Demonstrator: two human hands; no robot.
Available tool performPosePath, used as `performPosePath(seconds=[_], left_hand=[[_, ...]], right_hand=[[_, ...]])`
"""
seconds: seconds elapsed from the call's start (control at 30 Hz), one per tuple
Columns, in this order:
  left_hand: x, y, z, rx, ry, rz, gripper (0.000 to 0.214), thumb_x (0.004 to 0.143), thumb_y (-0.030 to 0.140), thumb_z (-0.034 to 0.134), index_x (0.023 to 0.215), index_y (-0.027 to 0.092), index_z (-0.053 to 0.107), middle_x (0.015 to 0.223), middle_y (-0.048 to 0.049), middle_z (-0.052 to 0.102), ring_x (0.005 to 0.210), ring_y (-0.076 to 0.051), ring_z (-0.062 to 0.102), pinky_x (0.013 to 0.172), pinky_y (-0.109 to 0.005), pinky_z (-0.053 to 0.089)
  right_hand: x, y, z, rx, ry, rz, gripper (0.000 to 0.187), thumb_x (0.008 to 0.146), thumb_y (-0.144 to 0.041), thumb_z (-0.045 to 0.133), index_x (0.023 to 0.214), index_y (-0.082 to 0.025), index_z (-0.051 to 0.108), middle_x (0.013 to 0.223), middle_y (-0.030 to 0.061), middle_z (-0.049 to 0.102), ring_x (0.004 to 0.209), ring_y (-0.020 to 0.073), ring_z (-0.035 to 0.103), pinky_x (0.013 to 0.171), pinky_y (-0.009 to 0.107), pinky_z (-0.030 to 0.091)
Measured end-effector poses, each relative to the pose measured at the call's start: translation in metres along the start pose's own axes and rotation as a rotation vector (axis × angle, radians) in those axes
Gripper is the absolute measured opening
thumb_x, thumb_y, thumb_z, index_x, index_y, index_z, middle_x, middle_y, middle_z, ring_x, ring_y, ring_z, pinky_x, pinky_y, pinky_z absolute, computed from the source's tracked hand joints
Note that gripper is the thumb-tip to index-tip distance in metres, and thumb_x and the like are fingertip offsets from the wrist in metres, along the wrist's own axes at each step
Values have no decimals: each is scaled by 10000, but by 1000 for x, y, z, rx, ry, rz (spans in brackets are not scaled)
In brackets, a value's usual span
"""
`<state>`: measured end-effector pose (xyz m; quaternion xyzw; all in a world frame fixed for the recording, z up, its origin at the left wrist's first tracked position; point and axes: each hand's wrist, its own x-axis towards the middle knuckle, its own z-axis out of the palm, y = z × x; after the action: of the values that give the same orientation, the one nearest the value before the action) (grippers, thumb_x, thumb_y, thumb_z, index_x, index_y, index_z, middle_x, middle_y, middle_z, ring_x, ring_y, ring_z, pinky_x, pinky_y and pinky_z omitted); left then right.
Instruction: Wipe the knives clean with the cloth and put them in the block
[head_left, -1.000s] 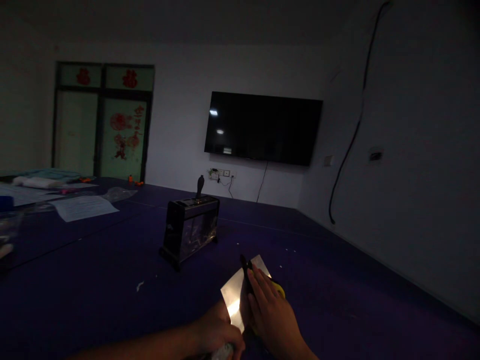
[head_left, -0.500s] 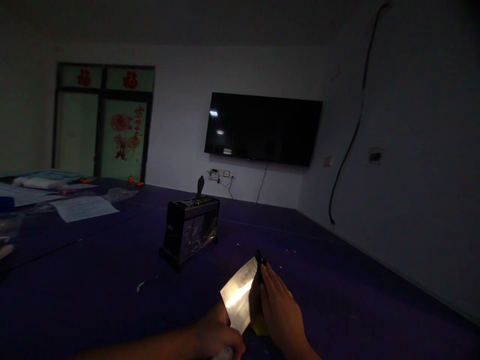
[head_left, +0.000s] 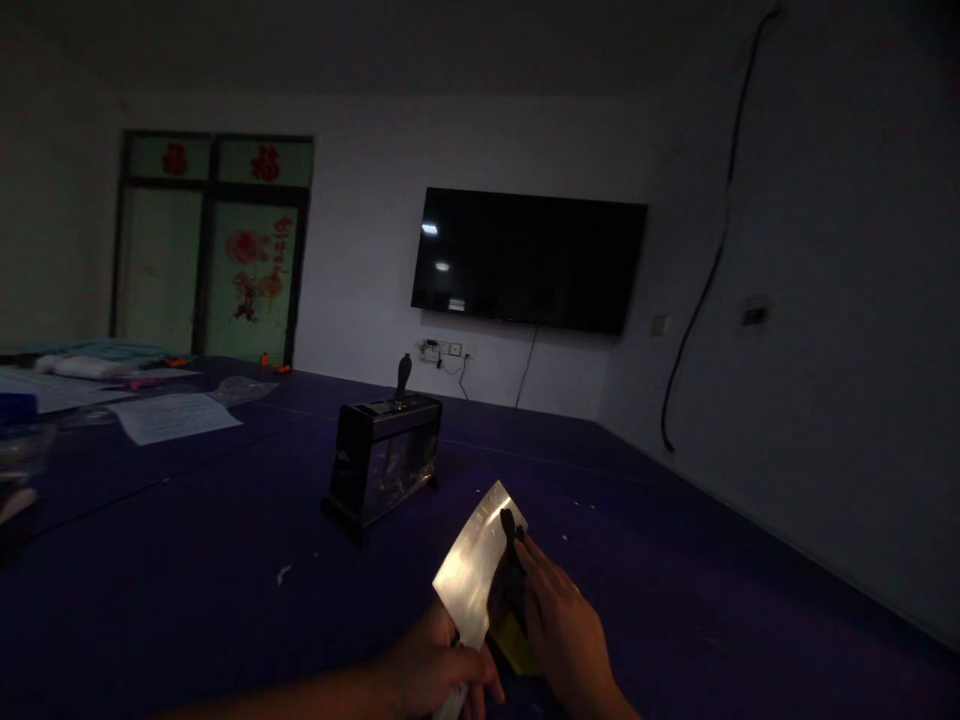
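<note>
My left hand (head_left: 431, 665), low in the middle, is closed round the pale handle of a cleaver (head_left: 469, 570). Its broad steel blade points up and away, with light glinting along it. My right hand (head_left: 566, 625) has its fingers stretched together along a black object (head_left: 508, 535) with a yellow part (head_left: 514, 640) below, close against the blade's right side. Most of that object lies behind my fingers, so its kind is unclear. Beyond the blade stands a black box-shaped stand (head_left: 386, 455), from whose top a black handle (head_left: 403, 375) rises.
Small white scraps (head_left: 283, 574) dot the purple tabletop (head_left: 225, 620). Papers (head_left: 176, 418), a clear plastic bag (head_left: 240, 390) and a clear container (head_left: 22, 455) lie to the left. A wall-mounted television (head_left: 529, 260) hangs beyond the table; a dark cable (head_left: 709, 285) runs down the right wall.
The cleaver has slid forward and upward past the black object, so more of its far corner shows. The black object's tip sits slightly further left; the yellow part is more exposed.
</note>
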<state>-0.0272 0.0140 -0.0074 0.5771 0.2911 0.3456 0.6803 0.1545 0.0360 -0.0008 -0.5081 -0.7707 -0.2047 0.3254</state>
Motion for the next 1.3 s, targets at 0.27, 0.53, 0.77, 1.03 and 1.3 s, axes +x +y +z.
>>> performPosePath(seconds=[0.27, 0.53, 0.77, 1.03, 1.3], left_hand=[[-6, 19, -5, 49, -132, 23, 423, 707, 448, 425, 842, 76, 575, 379, -1, 494, 251, -83, 365, 275, -174, 243], [-7, 14, 3, -1, 21, 1, 538, 495, 157, 389, 1021, 99, 485, 349, 54, 455, 268, -101, 382, 293, -165, 273], [-7, 13, 7, 7, 71, -38, 507, 457, 111, 383, 958, 147, 450, 378, 64, 467, 295, -98, 410, 328, -172, 327], [-4, 9, 4, 77, 57, -39, 567, 436, 3, 448, 969, 193, 483, 655, 66, 534, 333, -56, 455, 360, -183, 377], [-6, 7, 1, 81, 9, -4, 760, 473, 3, 525, 1174, 273, 415, 815, 40, 512, 400, -28, 469, 423, -199, 396]], right_hand=[[-1, -2, -4, 79, 38, -52, 459, 746, -90, 357, 1168, -192, 507, 1134, 60, 577, 990, 202, 555, 791, 347, 485], [0, -4, -3, 96, 32, -107, 515, 761, -96, 360, 1259, -223, 403, 1144, 54, 569, 982, 191, 556, 776, 332, 486], [2, -12, -10, 106, 22, -141, 578, 801, -114, 337, 1355, -210, 203, 937, 53, 638, 785, 163, 604, 646, 284, 498], [0, -15, -10, 39, 129, -224, 538, 866, -216, 340, 1366, -193, 144, 882, 59, 649, 723, 173, 613, 609, 291, 493], [-3, -14, -16, 50, 220, -329, 443, 873, -215, 330, 1314, -188, 293, 828, 52, 652, 672, 151, 611, 582, 257, 487]])
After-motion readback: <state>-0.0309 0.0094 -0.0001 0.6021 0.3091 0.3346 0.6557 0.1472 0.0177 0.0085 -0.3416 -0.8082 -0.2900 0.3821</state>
